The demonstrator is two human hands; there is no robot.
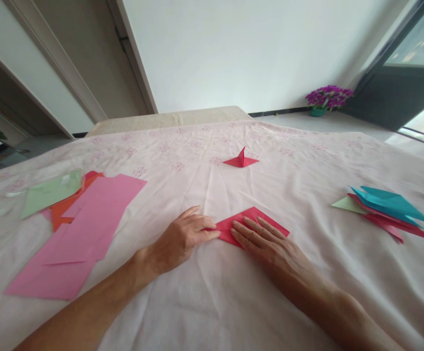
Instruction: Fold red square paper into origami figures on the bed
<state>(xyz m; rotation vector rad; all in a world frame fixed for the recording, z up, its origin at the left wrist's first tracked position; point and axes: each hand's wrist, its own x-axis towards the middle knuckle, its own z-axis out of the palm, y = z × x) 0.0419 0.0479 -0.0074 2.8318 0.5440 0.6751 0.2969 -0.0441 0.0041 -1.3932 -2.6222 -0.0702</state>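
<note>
A folded red sheet of paper [254, 214] lies on the cloth in front of me, a flat kite-like shape pointing left. My left hand [188, 233] pinches its narrow left tip between thumb and fingers. Flat across the middle of the sheet rests my right hand [266, 239], its fingers stretched out and hiding part of the folds. Farther back stands a small red folded paper piece [241, 160] with one point sticking up. Neither hand touches it.
Pink paper sheets [98, 219] overlap orange paper [60, 210] and a pale green packet [53, 192] at left. Folded blue paper [391, 204] tops a pile with red and green pieces at right. A patterned tablecloth [183, 187] covers the table. Purple flowers [329, 96] stand on the floor beyond.
</note>
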